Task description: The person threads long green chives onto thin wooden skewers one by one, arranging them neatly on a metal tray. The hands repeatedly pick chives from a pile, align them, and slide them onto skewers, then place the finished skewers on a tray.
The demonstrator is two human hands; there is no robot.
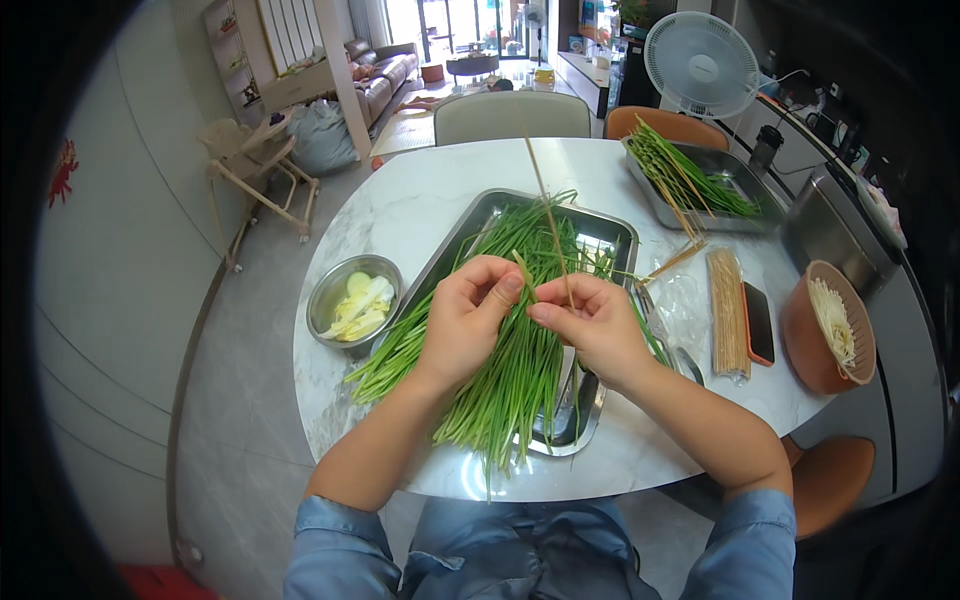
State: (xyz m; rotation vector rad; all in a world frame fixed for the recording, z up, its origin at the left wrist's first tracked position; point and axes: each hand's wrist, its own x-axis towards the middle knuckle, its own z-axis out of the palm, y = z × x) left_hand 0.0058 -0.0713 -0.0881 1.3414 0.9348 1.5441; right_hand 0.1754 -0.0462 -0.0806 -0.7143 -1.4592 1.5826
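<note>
Between the thumb and forefinger of my left hand (469,315) is a small folded green stalk (524,268), probably garlic chive. My right hand (600,326) grips a thin bamboo skewer (547,206) that slants up and away. Its fingertips meet the lower end of the folded stalk, close to my left fingers. Both hands are over a heap of long garlic chives (495,405) lying across a rectangular steel tray (631,244), with stalk ends hanging over its near and left rims. The skewer's lower end is hidden by my right hand.
A steel bowl (316,298) of cut vegetables stands left. To the right are scissors (646,304), a plastic bag (679,300), packed bamboo skewers (727,315), a phone (759,324) and a basket (810,341) of enoki mushrooms. Another tray (765,217) holds skewered greens.
</note>
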